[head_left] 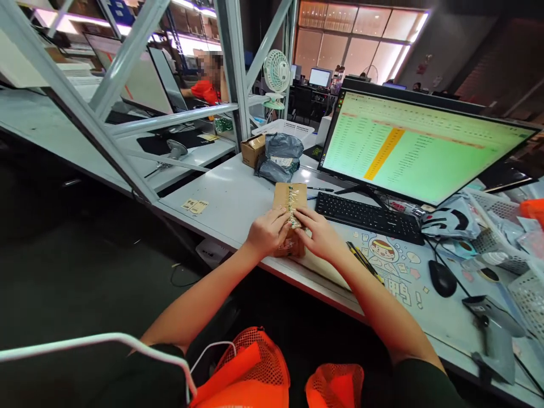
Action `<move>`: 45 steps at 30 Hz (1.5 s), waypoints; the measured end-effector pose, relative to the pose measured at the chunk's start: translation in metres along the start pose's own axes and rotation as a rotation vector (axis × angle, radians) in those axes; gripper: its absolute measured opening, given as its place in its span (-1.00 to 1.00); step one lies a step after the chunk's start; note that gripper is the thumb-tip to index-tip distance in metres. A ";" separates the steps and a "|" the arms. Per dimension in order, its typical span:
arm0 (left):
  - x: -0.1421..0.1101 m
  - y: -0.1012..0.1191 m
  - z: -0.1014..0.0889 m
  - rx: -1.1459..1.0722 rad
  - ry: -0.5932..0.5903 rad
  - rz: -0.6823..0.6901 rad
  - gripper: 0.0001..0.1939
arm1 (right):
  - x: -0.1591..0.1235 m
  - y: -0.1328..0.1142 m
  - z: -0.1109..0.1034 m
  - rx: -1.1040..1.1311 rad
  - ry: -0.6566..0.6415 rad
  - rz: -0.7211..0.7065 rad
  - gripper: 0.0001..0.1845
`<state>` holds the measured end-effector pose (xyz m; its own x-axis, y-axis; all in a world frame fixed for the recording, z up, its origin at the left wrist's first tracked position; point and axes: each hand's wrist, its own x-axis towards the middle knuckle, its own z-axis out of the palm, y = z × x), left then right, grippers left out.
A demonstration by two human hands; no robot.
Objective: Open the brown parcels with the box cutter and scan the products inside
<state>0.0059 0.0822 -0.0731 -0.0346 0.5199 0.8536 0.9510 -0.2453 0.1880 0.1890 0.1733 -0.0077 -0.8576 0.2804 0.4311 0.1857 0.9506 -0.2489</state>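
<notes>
A long brown cardboard box (289,199) lies on the white table (229,198), with a strip of tape along its top seam. My left hand (267,231) rests on the box's near left side, fingers curled over the top. My right hand (318,232) covers the near right side, its fingertips pressing at the taped seam. Both hands grip the box between them.
A black keyboard (369,215), a monitor (419,148) with a green spreadsheet, a mouse (442,277) and a grey barcode scanner (493,334) lie right. A grey poly bag (278,157) and small carton (253,149) sit behind. A person in red sits beyond the metal shelving (127,62).
</notes>
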 end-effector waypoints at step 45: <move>0.010 0.052 0.026 -0.621 0.289 -0.761 -0.49 | -0.074 -0.022 0.023 0.542 0.606 0.715 -0.49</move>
<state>0.0632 0.0960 -0.0676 -0.7135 0.5177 0.4721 0.3222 -0.3559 0.8772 0.2374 0.1283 -0.0545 -0.2275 0.9073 0.3536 0.1843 0.3967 -0.8992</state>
